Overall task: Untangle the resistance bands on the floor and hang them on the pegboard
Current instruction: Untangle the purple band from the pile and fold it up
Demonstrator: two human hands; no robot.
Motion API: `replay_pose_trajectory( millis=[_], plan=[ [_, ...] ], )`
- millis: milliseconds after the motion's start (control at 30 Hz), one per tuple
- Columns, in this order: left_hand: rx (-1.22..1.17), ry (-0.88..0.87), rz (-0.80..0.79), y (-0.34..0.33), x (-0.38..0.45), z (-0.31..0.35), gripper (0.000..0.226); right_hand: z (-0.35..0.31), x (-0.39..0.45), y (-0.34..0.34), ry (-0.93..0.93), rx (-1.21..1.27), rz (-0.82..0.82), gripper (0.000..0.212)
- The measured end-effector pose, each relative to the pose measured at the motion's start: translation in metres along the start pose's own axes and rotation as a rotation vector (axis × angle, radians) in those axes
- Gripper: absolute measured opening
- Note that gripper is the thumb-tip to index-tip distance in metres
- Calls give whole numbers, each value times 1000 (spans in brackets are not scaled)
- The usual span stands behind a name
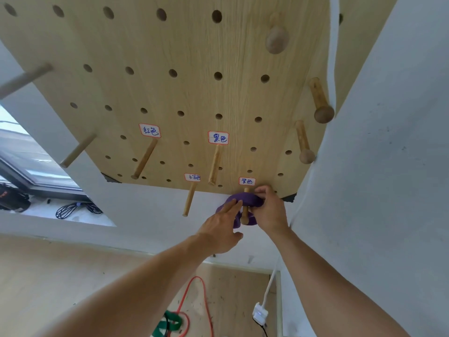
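A purple resistance band (245, 200) is looped over the lowest right wooden peg (245, 212) of the wooden pegboard (194, 93), under a handwritten label. My right hand (269, 210) grips the band's right side with curled fingers. With its fingers out straight, my left hand (222, 227) touches the band's left side. On the floor below lie a red band (194, 300) and a green band (167, 323), partly overlapping.
Bare pegs with labels stick out to the left of the purple one (189, 201), (215, 164), (144, 158). Knobbed pegs (320, 103) line the board's right edge. A white wall corner stands at the right. A white power adapter (260, 313) and cable lie on the floor.
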State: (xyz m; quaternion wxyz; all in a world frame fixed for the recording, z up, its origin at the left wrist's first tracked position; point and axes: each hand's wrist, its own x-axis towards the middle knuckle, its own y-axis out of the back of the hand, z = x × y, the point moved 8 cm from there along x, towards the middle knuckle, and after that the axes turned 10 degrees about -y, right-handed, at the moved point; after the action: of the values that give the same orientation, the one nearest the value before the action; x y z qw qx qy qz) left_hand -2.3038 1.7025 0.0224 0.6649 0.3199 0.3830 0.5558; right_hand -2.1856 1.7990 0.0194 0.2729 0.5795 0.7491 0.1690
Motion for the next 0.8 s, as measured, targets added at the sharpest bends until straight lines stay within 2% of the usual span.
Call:
replay_pose_trajectory(
  millis=[100, 233, 400, 533, 800],
  plan=[
    [-10, -11, 11, 0, 3, 1, 90, -2, 4, 5, -52, 48, 54, 36],
    [13, -27, 47, 2, 7, 5, 89, 2, 7, 4, -91, 71, 27, 25],
    [50, -46, 33, 1, 7, 3, 86, 17, 11, 1, -148, 205, 1, 30],
    [79, -50, 22, 0, 9, -4, 86, 16, 13, 3, -139, 185, -23, 32],
    [90, -6, -7, -10, 4, -23, 90, 11, 2, 10, -69, 121, 41, 32]
  ],
)
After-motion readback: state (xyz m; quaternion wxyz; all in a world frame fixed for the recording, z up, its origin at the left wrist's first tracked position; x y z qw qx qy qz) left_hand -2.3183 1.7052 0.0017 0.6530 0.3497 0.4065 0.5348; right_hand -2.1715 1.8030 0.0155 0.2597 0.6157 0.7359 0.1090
